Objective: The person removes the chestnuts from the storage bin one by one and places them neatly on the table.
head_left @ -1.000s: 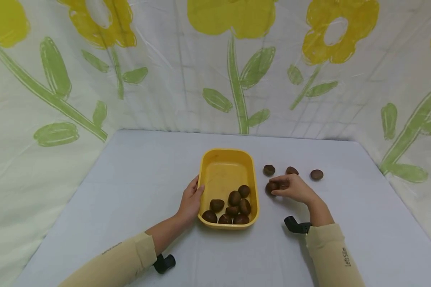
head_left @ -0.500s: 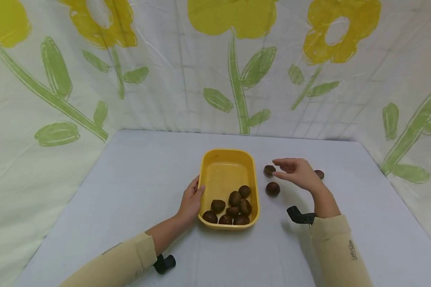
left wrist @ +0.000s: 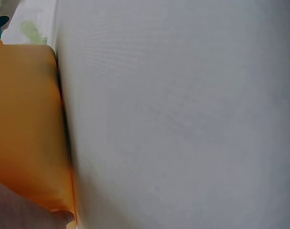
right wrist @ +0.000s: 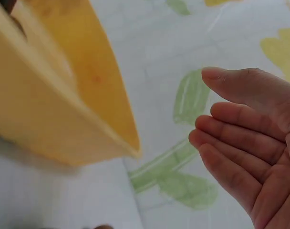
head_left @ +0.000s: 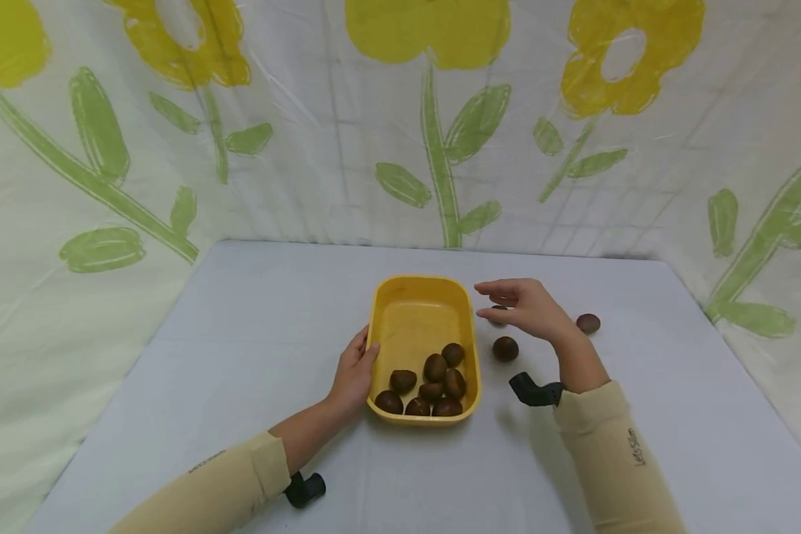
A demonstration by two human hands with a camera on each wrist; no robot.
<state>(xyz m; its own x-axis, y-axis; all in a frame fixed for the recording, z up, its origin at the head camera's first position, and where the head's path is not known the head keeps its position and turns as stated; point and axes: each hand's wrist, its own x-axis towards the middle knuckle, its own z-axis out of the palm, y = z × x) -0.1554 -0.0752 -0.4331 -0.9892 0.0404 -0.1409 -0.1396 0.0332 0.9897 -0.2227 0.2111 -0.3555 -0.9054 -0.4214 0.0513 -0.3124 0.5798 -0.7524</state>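
Observation:
My left hand point(head_left: 355, 373) grips the left side of a yellow plastic tray point(head_left: 411, 315), thumb over the rim. Several brown chestnuts point(head_left: 435, 368) lie in its near half. To the right of the tray my right hand point(head_left: 530, 305) hovers, fingers extended and thumb apart; the right wrist view shows its palm point(right wrist: 274, 191) with nothing in it. Below that hand a chestnut point(head_left: 505, 349) rests on the table, and another chestnut point(head_left: 498, 317) is partly hidden behind the thumb. Farther right lies one more chestnut point(head_left: 588, 323).
A white cloth covers the table point(head_left: 254, 319), whose far edge meets a hanging sheet point(head_left: 294, 148) printed with yellow flowers. Black camera mounts point(head_left: 537, 391) stick out from both wrists near the sleeves.
My right hand has let go of the chestnut nearest the tray, lifted away toward the back, then shifted left toward the tray's far corner. The left hand and tray stay put.

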